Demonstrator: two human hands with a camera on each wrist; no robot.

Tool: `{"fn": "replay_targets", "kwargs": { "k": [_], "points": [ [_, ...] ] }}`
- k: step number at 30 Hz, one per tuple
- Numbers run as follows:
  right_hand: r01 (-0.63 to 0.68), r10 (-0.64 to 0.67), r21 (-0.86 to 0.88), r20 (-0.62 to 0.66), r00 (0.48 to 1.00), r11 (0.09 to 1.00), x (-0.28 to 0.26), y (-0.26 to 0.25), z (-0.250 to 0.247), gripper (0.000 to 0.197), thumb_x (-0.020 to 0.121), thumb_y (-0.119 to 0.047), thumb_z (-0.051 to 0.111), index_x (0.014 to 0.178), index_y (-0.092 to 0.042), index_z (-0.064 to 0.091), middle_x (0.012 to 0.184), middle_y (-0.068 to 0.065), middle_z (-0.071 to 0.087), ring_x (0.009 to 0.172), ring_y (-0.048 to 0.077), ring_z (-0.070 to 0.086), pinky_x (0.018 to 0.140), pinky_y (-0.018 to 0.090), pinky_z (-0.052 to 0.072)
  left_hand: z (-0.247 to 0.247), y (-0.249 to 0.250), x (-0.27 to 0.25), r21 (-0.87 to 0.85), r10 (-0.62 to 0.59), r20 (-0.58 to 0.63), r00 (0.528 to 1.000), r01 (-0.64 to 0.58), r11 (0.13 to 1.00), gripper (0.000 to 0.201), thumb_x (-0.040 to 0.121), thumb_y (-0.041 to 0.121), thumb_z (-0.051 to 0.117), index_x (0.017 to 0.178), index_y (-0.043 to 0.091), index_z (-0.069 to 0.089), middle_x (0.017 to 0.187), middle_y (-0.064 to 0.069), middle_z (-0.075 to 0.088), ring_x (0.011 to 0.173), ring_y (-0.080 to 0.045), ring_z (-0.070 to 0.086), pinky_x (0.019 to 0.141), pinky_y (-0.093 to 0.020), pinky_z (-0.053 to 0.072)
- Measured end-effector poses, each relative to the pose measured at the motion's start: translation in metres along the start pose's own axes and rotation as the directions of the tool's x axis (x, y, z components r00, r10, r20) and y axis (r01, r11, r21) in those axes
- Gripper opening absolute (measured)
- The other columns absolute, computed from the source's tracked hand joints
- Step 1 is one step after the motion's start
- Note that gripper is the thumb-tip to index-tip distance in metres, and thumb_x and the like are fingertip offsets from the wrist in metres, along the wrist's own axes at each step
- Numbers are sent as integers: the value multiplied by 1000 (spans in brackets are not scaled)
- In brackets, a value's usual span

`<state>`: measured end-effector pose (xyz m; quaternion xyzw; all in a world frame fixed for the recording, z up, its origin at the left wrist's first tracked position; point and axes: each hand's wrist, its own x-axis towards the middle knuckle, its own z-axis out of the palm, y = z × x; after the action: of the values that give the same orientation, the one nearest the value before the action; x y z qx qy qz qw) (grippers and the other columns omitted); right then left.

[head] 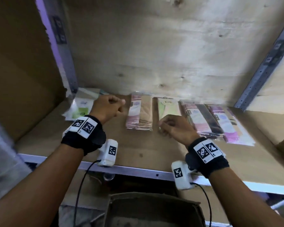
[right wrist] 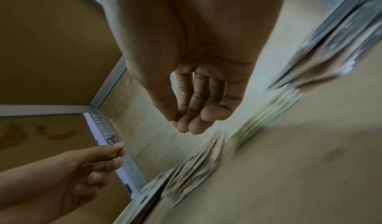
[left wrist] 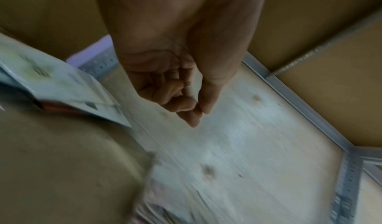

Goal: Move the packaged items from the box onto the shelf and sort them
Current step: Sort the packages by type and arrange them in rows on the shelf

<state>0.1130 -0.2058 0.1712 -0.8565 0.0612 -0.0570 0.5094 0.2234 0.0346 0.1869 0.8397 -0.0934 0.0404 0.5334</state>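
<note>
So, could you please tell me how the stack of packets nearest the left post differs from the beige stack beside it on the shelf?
The white-and-green stack is fanned out and lies askew; the beige stack is squared up and lies straight. The white-and-green stack sits behind the left hand, partly hidden by it; the beige stack lies between the two hands, fully in view. Both are flat clear-wrapped packets lying on the shelf.
</note>
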Motion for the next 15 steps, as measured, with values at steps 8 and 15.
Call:
{"fn": "replay_targets", "kwargs": {
  "k": [8, 15],
  "points": [
    [16, -21, 44, 114, 993, 999, 47, -54, 91, 14, 89, -5, 60, 96, 6, 66, 66, 7, 67, 55, 18, 62, 46, 22, 46, -86, -48, 21, 82, -154, -113, 982, 164, 983, 21, 87, 26, 70, 67, 17, 68, 76, 0, 71, 74, -21, 64, 71, -31, 52],
    [-61, 59, 6, 177, 982, 998, 94, -83, 157, 10, 90, 0, 54, 84, -4, 61, 66, 13, 66, 49, 20, 63, 48, 26, 53, -115, -69, 44, 355, -234, -44, 971, 234, 905, 46, 93, 39, 63, 122, 4, 66, 147, -15, 49, 133, -32, 49, 109, -38, 41]
  ]
}}
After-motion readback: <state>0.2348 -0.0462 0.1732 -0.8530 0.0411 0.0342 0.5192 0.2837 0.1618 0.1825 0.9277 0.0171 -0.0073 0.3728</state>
